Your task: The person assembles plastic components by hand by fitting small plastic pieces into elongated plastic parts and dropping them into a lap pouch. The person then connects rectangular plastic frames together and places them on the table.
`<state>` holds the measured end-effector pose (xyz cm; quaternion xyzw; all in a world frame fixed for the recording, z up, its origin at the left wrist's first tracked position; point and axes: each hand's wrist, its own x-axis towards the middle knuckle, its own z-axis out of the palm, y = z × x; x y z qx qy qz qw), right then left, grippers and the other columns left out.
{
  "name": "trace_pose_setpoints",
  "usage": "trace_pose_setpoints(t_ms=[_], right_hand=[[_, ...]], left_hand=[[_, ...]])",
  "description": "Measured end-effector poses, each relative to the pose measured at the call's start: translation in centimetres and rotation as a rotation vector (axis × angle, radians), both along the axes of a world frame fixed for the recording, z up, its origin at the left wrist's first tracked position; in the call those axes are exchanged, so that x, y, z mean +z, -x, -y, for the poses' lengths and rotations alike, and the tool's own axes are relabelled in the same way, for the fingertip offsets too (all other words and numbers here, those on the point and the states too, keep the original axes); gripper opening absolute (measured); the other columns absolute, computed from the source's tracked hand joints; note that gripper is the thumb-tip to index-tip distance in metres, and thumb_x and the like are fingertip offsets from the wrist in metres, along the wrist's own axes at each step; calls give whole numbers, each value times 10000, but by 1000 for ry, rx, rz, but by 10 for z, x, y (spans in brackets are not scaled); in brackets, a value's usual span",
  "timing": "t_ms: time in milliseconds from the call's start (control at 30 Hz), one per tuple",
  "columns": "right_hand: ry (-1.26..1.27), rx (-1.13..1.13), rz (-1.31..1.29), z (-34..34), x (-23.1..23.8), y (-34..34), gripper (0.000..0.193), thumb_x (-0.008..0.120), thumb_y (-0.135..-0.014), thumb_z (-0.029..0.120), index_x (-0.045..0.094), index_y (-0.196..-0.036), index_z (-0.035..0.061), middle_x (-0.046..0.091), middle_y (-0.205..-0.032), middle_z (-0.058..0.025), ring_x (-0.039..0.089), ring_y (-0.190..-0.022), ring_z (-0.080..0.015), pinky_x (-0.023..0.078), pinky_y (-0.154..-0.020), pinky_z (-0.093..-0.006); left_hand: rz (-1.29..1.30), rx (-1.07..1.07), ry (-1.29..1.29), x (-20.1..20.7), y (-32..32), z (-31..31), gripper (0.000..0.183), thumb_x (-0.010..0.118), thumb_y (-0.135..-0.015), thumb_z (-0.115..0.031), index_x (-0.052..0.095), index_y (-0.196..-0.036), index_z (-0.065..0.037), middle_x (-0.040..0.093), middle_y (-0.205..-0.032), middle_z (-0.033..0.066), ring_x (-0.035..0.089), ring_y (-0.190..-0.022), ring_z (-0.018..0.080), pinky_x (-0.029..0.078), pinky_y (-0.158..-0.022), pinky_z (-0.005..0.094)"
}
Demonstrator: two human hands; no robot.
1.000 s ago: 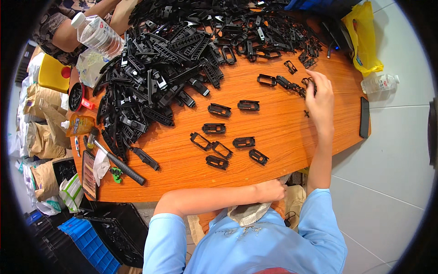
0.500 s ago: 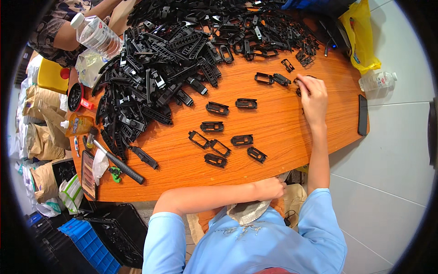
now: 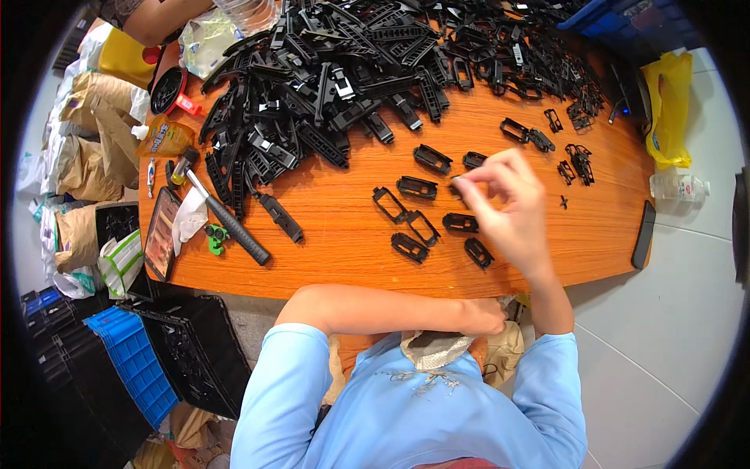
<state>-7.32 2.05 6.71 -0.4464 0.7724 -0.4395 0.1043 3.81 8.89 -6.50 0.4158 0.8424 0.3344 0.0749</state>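
My right hand [image 3: 509, 205] is over the middle of the table, thumb and fingers pinched on a small black plastic piece [image 3: 456, 189], mostly hidden by the fingertips. Below and around it lie several black rectangular plastic frames, such as one frame [image 3: 416, 187] to its left and another frame [image 3: 478, 252] under the wrist. My left hand [image 3: 483, 316] is curled closed just off the table's near edge, by a woven sack [image 3: 430, 353] at my lap. What it holds, if anything, is hidden.
A large heap of black plastic parts [image 3: 320, 102] covers the far left. Smaller black clips [image 3: 580, 162] lie at right. A hammer [image 3: 234, 227], a tablet-like screen [image 3: 162, 230] and an orange pouch [image 3: 166, 139] sit at left; a black phone [image 3: 644, 234] at the right edge. Another person's arm [image 3: 168, 19] shows far left.
My right hand has come from the small clips at the far right back toward the frames nearer me, carrying a small black piece. My left hand stays at the edge. The view has shifted.
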Motion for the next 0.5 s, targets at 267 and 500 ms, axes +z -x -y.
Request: trace_pose_setpoints(t_ms=[267,500], right_hand=[[-193,194,84,31,-17,-27,140,679,-823,103,615,-776,-13,622,-740,-139,633,-610,-259,502,-557,-357],[-201,195,-107,41,-29,-41,141,665,-826,118,592,-798,1,603,-754,-154,617,-637,-346,496,-563,-424]], left_hand=[[60,15,-86,-1,2,-5,170,640,-675,-134,696,-763,1,659,-879,157,646,-851,335,514,-774,416],[-45,-8,-81,-10,5,-10,172,622,-682,-116,700,-762,14,673,-854,174,643,-872,347,515,-761,435]])
